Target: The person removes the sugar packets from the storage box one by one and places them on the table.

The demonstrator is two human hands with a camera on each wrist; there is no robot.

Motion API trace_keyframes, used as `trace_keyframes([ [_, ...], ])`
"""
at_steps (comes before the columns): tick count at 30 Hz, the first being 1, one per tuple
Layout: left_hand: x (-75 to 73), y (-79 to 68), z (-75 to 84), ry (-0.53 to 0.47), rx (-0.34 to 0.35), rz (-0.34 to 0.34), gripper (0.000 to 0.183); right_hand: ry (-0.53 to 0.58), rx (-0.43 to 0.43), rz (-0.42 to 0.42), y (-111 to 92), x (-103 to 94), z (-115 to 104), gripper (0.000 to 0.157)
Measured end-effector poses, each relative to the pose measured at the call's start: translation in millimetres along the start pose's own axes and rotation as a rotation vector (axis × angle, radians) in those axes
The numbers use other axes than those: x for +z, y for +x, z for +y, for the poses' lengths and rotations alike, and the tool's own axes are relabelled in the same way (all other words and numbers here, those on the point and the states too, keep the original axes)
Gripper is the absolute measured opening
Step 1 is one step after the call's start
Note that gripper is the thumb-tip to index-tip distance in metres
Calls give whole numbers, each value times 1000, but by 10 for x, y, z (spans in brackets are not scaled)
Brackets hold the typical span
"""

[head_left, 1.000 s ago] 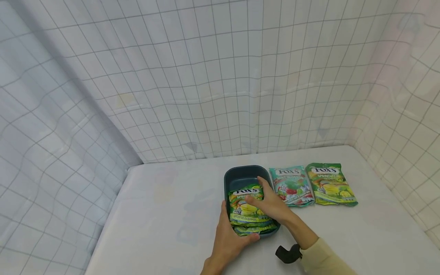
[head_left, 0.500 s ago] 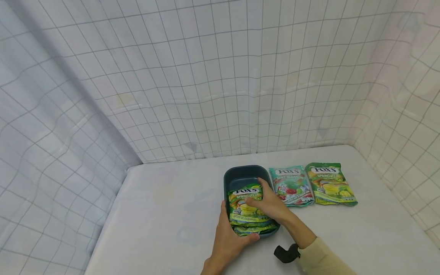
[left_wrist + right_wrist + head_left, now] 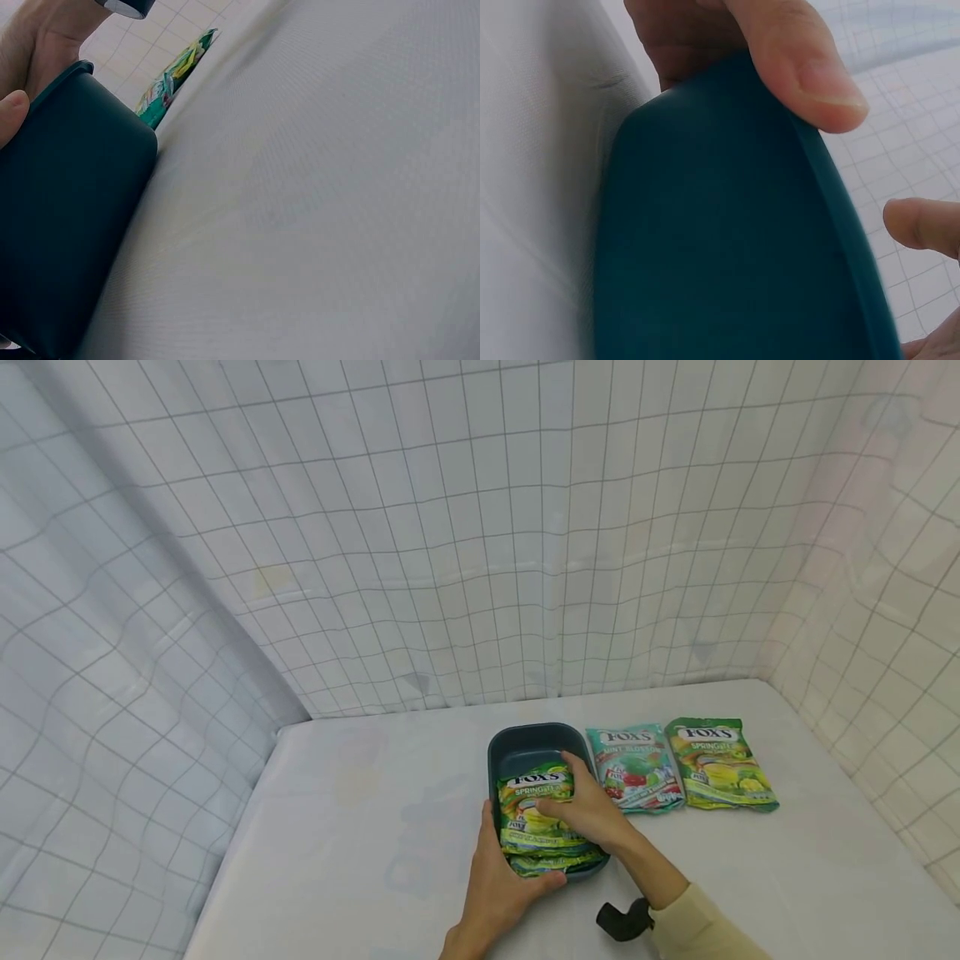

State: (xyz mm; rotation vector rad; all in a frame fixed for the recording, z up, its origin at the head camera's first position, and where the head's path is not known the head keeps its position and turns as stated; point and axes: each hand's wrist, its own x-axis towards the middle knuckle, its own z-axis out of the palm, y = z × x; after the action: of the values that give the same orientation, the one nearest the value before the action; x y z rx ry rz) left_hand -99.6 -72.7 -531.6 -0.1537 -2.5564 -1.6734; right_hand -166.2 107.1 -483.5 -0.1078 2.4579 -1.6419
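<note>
Far left of the dark teal tub [image 3: 527, 737], white cloth with thin gray squares [image 3: 112, 610], going on behind the tub and over to its right too. Under the tub and all around it, a white tabletop [image 3: 337, 843]. At the tub's near left corner, the left hand [image 3: 497, 881], bent around it and holding on, fingers on the left side, thumb on the near edge. In the near part of the tub, face up, a green and yellow bag [image 3: 528, 828] saying FOX'S and SPRING TEA. At the tub's near end, poking out from below, more green wrapper [image 3: 551, 864]; cannot tell how many bags. Over the tub's right side, the right hand [image 3: 591, 814], thumb and pointing finger spread apart, thumb over the bag, finger by the tub's right edge. Cannot see the other fingers well. Near the tub's near right corner, a bent black thing [image 3: 624, 921]. Just beside the tub on the right, lying flat, a minty green bag [image 3: 637, 760] saying MINT BLOSSOM. Lower right of the tub, a pale yellow sleeve [image 3: 708, 931]. Farthest right of the tub, flat, another green FOX'S bag [image 3: 723, 768]
</note>
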Motion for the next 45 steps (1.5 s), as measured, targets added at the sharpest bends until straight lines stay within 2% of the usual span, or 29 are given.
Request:
trace_keyframes([
  [7,1,-14,-10,13,-9,6,139,13,17,51,-22,11,-3,91],
  [15,2,0,-20,17,-2,5,140,83,20,76,-35,-1,-31,90],
  [21,7,-6,-35,21,-1,6,140,59,35,55,-45,-6,-23,89],
  [28,9,-11,-35,10,-18,7,140,5,26,38,-20,-19,-24,80],
  [37,12,-17,-23,9,-25,5,140,24,2,-73,43,-19,22,75],
  [45,1,-6,-9,8,-11,8,139,32,2,-113,85,-21,21,78],
])
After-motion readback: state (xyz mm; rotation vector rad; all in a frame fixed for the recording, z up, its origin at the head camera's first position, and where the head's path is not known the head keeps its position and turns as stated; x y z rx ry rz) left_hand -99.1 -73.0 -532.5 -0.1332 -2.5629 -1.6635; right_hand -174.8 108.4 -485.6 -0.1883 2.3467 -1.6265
